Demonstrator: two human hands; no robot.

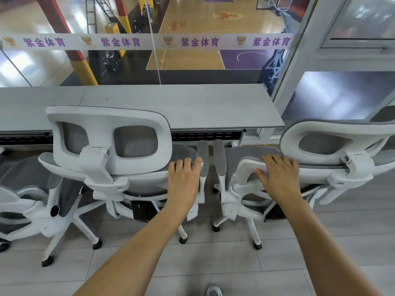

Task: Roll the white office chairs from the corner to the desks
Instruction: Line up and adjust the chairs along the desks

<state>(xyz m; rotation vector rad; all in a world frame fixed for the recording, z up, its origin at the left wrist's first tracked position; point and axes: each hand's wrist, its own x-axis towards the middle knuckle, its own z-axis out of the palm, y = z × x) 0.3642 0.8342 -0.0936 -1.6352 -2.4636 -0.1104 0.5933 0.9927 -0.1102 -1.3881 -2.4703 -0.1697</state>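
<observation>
The left white chair (102, 119) and right white chair (333, 127) are standing side by side against the grey desk (192, 103). The left hand (184, 178) and right hand (279, 174) are each curling their fingers over one backrest's top edge

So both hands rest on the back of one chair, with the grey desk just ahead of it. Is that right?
Not quite: the head view shows the left hand on the left chair and the right hand on the right chair. The grey desk is just ahead.
</observation>
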